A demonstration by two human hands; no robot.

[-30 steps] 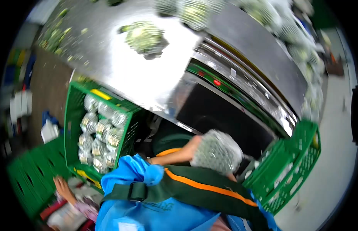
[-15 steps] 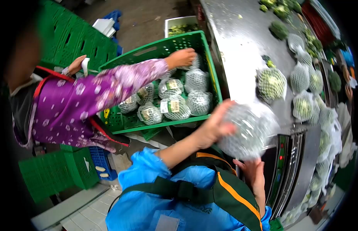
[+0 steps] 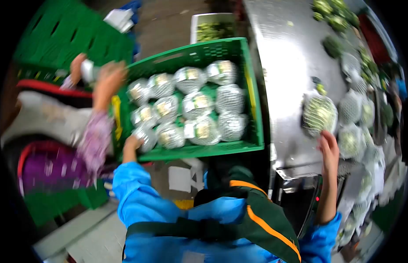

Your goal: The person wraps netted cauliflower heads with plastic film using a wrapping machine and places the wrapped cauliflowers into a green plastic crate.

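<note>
My left hand [image 3: 133, 143] is at the near left corner of a green crate [image 3: 195, 154], its fingers curled against a wrapped broccoli head [image 3: 145, 137] that sits inside. Film-wrapped, foam-netted heads fill the crate in rows, several with labels [image 3: 203, 130] facing up. Over the steel table, my right hand [image 3: 329, 151] is stretched out with its fingers extended. Its fingertips are right at the lower edge of a pale green head in a white foam net [image 3: 320, 115].
Another person's hand [image 3: 109, 81] is blurred left of the crate, by a white roll [image 3: 87, 70]. More netted heads [image 3: 349, 142] line the right of the steel table [image 3: 280, 83]. A white bin of trimmings [image 3: 214, 31] stands beyond the crate. Green crates [image 3: 72, 35] are stacked at left.
The wrapped head in my left hand has gone leftward into the crate's near corner. My right hand has moved up and right to the netted head. The other person's arm has withdrawn from the crate.
</note>
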